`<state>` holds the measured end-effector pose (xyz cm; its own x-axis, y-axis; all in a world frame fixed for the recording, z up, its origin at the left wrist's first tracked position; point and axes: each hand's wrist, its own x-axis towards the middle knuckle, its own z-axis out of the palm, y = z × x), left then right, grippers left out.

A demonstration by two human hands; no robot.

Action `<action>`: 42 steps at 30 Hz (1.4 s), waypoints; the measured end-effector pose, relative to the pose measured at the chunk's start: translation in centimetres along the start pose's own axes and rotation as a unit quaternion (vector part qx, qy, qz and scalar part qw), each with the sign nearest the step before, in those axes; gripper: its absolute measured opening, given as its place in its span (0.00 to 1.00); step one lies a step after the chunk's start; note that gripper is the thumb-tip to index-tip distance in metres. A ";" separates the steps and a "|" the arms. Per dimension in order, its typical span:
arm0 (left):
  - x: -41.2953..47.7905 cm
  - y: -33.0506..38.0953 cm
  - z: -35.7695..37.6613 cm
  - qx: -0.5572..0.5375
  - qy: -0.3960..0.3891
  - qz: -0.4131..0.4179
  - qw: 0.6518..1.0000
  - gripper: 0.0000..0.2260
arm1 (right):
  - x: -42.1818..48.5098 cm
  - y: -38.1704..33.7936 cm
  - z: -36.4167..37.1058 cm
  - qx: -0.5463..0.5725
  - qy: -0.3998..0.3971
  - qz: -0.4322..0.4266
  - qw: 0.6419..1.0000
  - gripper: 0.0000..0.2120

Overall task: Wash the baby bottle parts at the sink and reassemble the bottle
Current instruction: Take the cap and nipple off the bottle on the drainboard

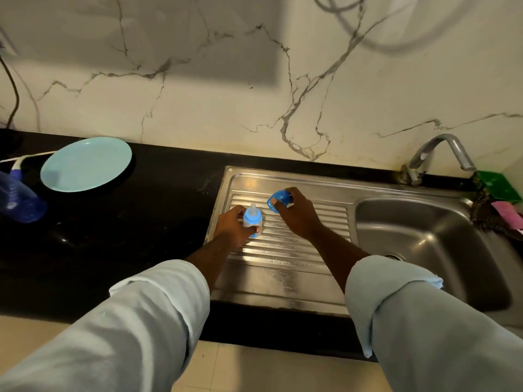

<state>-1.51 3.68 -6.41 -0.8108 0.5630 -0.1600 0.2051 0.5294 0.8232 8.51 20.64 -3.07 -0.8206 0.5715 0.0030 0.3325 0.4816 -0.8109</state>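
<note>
A small baby bottle point(252, 219) with a blue collar and clear nipple stands upright on the ribbed steel drainboard point(283, 250). My left hand point(236, 226) grips its body from the left. A little to the right and further back, my right hand point(297, 212) holds the blue dome cap point(278, 200) above the drainboard, its fingers curled round it. The cap is apart from the bottle.
The sink basin point(418, 236) lies to the right, with a steel tap point(441, 154) behind it and a green soap holder point(499, 186) with a pink sponge point(506, 212). On the black counter at left sit a pale blue plate point(86, 164) and a dark blue bottle point(17, 199).
</note>
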 end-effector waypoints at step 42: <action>-0.4 20.6 28.4 0.061 -0.102 0.171 0.978 0.19 | -6.0 22.8 -27.0 0.012 0.093 0.115 0.989 0.15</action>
<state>18.58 32.38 -4.84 -0.5598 0.8286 -0.0017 0.5188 0.3521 0.7790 33.57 46.17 -5.77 -0.6245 0.7772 -0.0775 0.4876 0.3104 -0.8160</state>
